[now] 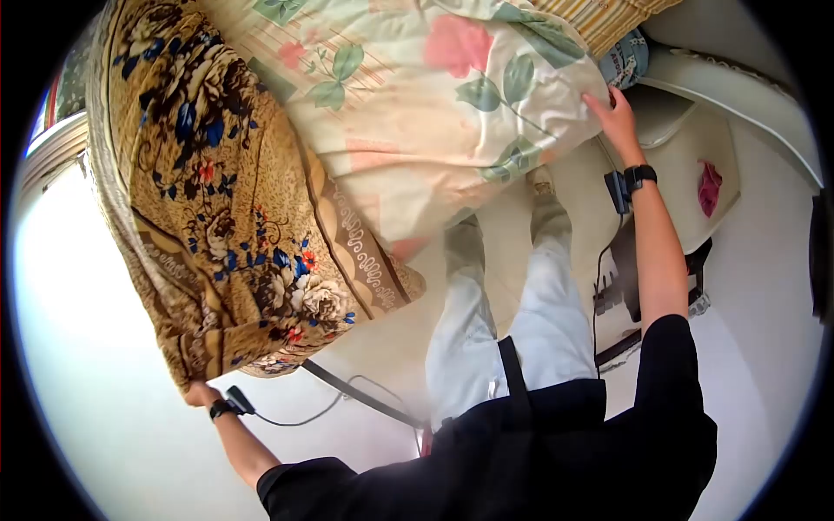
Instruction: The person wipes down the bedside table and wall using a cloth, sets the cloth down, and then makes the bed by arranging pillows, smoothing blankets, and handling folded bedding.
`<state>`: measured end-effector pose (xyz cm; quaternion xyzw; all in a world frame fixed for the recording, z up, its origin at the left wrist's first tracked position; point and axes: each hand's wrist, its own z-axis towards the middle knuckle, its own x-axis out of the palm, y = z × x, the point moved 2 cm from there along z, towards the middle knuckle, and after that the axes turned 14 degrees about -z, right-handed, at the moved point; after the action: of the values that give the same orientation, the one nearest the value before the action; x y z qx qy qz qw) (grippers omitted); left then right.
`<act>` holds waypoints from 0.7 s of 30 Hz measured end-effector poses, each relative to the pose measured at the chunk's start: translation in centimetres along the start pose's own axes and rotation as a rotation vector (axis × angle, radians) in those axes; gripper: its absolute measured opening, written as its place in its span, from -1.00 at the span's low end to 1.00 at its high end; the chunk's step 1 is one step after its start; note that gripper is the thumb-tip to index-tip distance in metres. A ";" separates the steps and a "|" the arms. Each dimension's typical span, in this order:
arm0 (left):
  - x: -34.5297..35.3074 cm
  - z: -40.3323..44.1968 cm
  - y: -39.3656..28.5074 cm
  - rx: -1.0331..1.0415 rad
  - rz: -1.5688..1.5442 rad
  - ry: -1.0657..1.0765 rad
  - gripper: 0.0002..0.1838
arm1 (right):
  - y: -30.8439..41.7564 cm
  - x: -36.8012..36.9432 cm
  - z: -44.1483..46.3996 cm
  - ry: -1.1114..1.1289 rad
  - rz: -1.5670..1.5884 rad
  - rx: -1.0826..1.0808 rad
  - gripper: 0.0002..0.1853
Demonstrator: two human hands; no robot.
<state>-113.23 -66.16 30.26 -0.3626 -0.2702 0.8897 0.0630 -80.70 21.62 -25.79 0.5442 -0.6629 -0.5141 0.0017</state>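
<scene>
A brown blanket (234, 217) with dark flowers and blue leaves lies along the left side, its near corner stretched down toward me. My left hand (201, 395) is closed around that corner. Beside it spreads a cream quilt (408, 130) with pink flowers and green leaves, partly covered by the blanket. At the quilt's right edge, my right hand (618, 126) grips the fabric, thumb on top and the other fingers partly hidden behind it.
Striped yellow fabric (599, 22) and a blue patterned cloth (625, 61) lie beyond the quilt. A dark pink cloth (710, 188) rests on the pale surface at right. Cables (300, 423) hang from both wrist devices. A window (61, 156) stands at left.
</scene>
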 end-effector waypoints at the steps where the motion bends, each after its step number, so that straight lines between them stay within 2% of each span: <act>1: -0.4 -0.5 1.1 -0.021 0.006 0.060 -0.73 | -0.2 -1.3 0.1 0.044 0.016 0.023 -0.30; 2: 0.9 -5.4 -2.7 -0.004 0.020 0.088 -0.74 | -0.2 -2.7 0.0 0.045 -0.018 0.024 -0.33; 3: 0.8 -6.0 -0.3 -0.020 -0.010 0.137 -0.74 | 2.1 -2.0 -3.1 0.022 -0.060 0.008 -0.37; 5: 2.9 -11.6 -5.8 0.071 0.080 0.372 -0.78 | 3.0 -2.6 -4.1 0.004 -0.176 -0.057 -0.41; 6: 3.5 -11.8 -5.3 0.340 0.267 0.665 -0.76 | 3.3 -2.7 -5.2 -0.035 -0.257 -0.126 -0.43; 7: 5.1 -14.6 -7.8 0.727 0.404 0.755 -0.65 | 2.5 -2.8 -5.6 -0.049 -0.338 -0.177 -0.45; 8: 6.7 -16.2 -8.5 0.742 0.514 0.889 -0.60 | 2.6 -2.9 -6.4 0.060 -0.180 -0.078 -0.48; 10: 10.5 -19.6 -10.5 0.775 0.712 1.075 -0.60 | 1.2 -2.3 -7.0 0.183 -0.059 -0.060 -0.50; 11: 11.9 -21.5 -12.2 0.780 0.834 1.119 -0.55 | 1.7 -2.5 -7.6 0.233 0.002 -0.065 -0.51; 12: 13.3 -24.0 -14.5 0.823 0.747 1.094 -0.47 | 3.3 -2.9 -8.7 0.230 -0.018 -0.113 -0.56; 14: 16.7 -29.5 -19.8 0.568 0.360 1.158 -0.41 | 6.2 -3.6 -11.4 0.243 -0.096 -0.172 -0.59; 15: 18.0 -33.7 -23.9 0.573 0.080 1.214 -0.44 | 8.0 -3.9 -13.0 0.269 -0.092 -0.187 -0.59; 16: 19.5 -37.4 -24.8 0.467 -0.012 1.285 -0.49 | 10.0 -4.0 -14.9 0.290 -0.084 -0.202 -0.59; 17: 21.4 -41.5 -25.4 0.104 -0.184 1.482 -0.52 | 11.5 -3.4 -17.0 0.238 -0.158 -0.240 -0.60; 18: 22.0 -45.9 -28.3 -0.046 -0.242 1.580 -0.49 | 12.9 -2.8 -19.0 0.223 -0.125 -0.343 -0.60; 19: 22.5 -50.0 -30.4 -0.072 -0.310 1.624 -0.32 | 14.3 -2.3 -21.0 0.279 -0.126 -0.405 -0.61; 20: 23.0 -54.2 -31.6 0.005 -0.423 1.592 -0.28 | 14.2 -1.1 -22.9 0.284 -0.315 -0.496 -0.63; 21: 23.0 -56.4 -34.4 -0.004 -0.402 1.631 -0.34 | 16.5 -1.3 -24.4 0.269 -0.265 -0.544 -0.64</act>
<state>-94.56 -5.39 1.02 -0.8372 -0.2008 0.3200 0.3953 -78.38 3.97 -2.30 0.6684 -0.4186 -0.5914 0.1678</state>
